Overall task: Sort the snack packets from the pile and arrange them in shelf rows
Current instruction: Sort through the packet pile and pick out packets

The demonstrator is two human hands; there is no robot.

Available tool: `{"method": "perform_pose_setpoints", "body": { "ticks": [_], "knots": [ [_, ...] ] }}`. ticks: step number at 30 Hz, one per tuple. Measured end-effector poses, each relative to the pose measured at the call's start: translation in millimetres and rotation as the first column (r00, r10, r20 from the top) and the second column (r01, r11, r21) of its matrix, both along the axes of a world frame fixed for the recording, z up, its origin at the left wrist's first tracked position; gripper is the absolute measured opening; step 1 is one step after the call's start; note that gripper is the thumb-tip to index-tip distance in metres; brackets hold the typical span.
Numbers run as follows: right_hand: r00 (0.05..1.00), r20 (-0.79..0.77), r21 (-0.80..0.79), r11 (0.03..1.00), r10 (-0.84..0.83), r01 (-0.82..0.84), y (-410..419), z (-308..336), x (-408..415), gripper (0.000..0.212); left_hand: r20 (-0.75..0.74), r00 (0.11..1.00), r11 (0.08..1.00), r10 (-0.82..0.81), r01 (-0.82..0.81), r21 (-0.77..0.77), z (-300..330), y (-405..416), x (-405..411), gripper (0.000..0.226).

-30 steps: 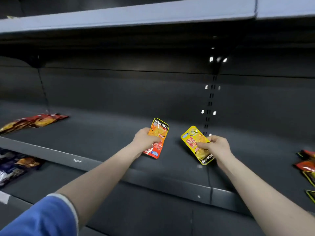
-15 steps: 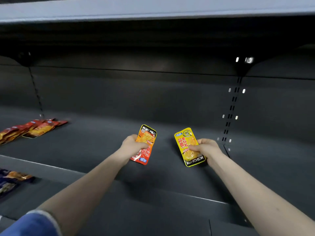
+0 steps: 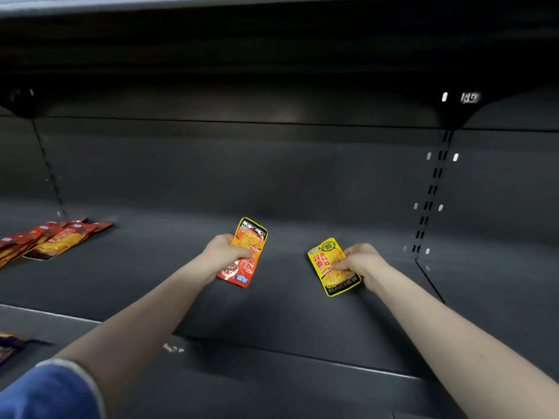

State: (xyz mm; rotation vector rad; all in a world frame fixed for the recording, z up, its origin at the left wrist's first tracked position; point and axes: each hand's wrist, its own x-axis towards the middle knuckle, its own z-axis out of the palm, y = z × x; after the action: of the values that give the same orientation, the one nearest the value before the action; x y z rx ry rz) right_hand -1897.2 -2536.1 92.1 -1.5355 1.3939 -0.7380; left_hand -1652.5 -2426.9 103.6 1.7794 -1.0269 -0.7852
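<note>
My left hand (image 3: 225, 255) grips an orange-red snack packet (image 3: 248, 252) by its left edge, its black label end pointing toward the shelf back. My right hand (image 3: 360, 263) pinches a yellow snack packet (image 3: 331, 267) from its right side, thumb across its face and the black label end toward me. Both packets hover low over the dark grey shelf (image 3: 287, 313), about a hand's width apart. Whether they touch the shelf surface I cannot tell.
A row of red and orange packets (image 3: 57, 238) lies flat at the shelf's far left. On the lower shelf at the left edge a dark blue packet (image 3: 9, 349) shows. A slotted upright (image 3: 432, 192) divides the back panel on the right. Another shelf (image 3: 272, 4) hangs overhead.
The view has shifted left and closer. Both hands have lowered the packets a little toward the shelf, and the packets on the right have left the view.
</note>
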Motion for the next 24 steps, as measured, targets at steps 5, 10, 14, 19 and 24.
{"method": "perform_pose_setpoints", "body": {
  "ticks": [5,10,14,19,24],
  "knots": [
    [0.985,-0.126,-0.077,0.991,-0.119,0.110,8,-9,21,0.045,-0.002,1.000,1.000,-0.024,0.024,0.009,0,-2,35,0.022],
    [0.910,-0.372,-0.204,0.973,-0.182,0.111,22,-3,42,0.043,-0.002,0.999,0.999,-0.035,0.035,0.014,-4,3,67,0.019],
    [0.854,-0.471,-0.259,0.960,-0.221,0.106,25,-5,55,0.041,0.001,0.999,0.999,-0.034,0.034,0.027,-8,3,84,0.016],
    [0.797,-0.552,-0.275,0.956,-0.246,0.104,23,-4,61,0.040,-0.016,0.998,0.998,-0.055,0.056,0.029,-12,1,93,0.021],
    [0.758,-0.612,-0.258,0.963,-0.226,0.079,17,-4,63,0.042,-0.017,0.998,0.997,-0.067,0.068,0.023,-14,-5,95,0.013]
  ]
}}
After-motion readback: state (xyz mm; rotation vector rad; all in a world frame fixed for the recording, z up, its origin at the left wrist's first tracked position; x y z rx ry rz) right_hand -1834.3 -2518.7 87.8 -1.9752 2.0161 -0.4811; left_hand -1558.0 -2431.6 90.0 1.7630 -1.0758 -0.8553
